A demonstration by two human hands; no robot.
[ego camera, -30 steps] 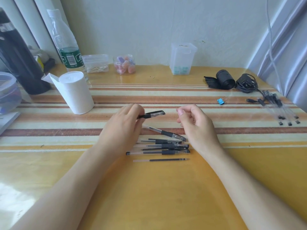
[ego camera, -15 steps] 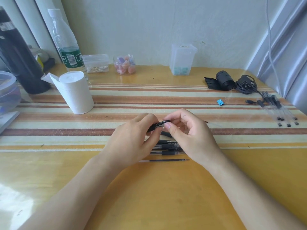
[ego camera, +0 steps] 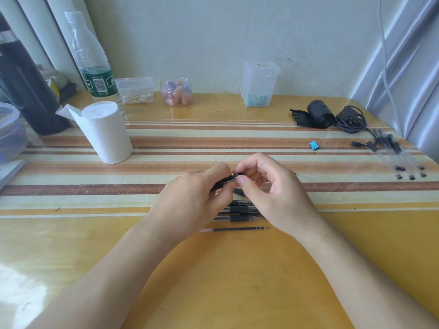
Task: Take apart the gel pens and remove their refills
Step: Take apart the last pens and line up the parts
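Gel pen part (ego camera: 226, 181), short and black, is being held just above the bench (ego camera: 213, 269), between the two hands. The left hand (ego camera: 190, 198) is gripping its lower end with fingers curled round it. The right hand (ego camera: 273, 193) is pinching its upper end between thumb and forefinger, with the other fingers loosely bent. The part is tilting up toward the right hand. Whether it is a cap or a grip section cannot be told.

Directly below both hands, and partly hidden by them, a pile of gel pens (ego camera: 240, 211) is lying on the bench. Between the two wrists, a loose refill (ego camera: 237, 229) is lying alone, parallel to the pile and apart from it.

Well out from the right hand, a group of clear-barrelled pens (ego camera: 399, 155) is lying near the bench's right edge. A blue binder clip (ego camera: 314, 145) is sitting between that group and the right hand. A white tissue roll (ego camera: 104, 131) is standing well to the left of the left hand.
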